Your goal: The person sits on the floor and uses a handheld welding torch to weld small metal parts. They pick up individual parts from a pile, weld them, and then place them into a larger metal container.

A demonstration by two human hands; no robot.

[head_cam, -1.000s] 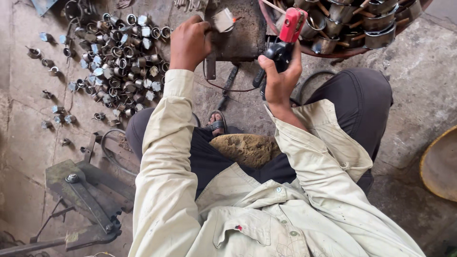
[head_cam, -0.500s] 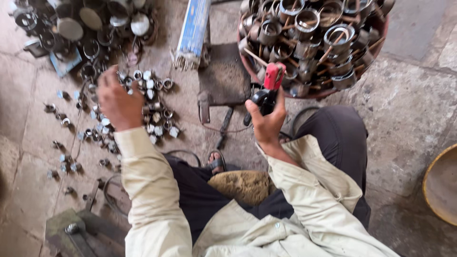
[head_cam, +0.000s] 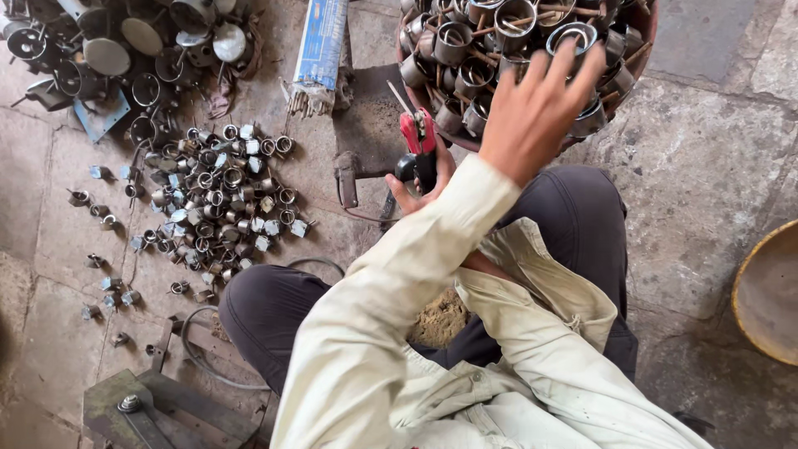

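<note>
Stone paving [head_cam: 706, 166] carries a scatter of small metal rings [head_cam: 220, 199] on the left. Crossing over the body, the left hand [head_cam: 536, 108] hangs with fingers spread and empty above a round basket [head_cam: 644, 33] packed with metal cups [head_cam: 474, 50]. Beneath its sleeve, the right hand [head_cam: 420, 187] grips a red-handled tool [head_cam: 418, 141] beside the basket.

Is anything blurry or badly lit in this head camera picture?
Head view: the left hand, raised over the basket of metal rings, is smeared by motion blur at its fingers; the small fittings on the floor look sharp; the light is soft and even, with no glare and only faint shadows.
</note>
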